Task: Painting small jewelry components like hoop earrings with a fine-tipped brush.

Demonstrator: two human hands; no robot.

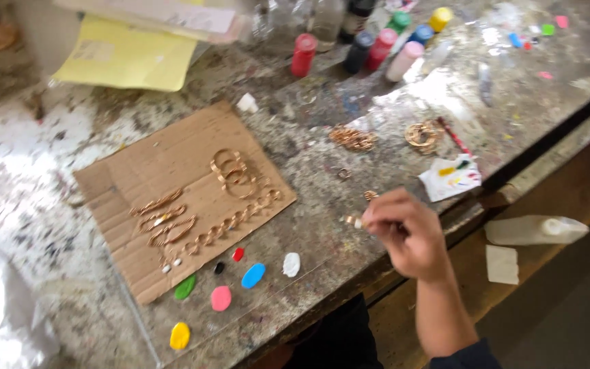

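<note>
Carefully now — my right hand (404,236) pinches a small gold-and-white piece (354,221) over the table edge (349,273), beside the paint blobs (253,275); I keep the grip light. Left hand out of view.

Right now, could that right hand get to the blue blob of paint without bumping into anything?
Probably yes. The right hand hovers over the table edge, pinching a small item, and the blue paint blob lies to its left on the table, with only the white blob between them.
</note>
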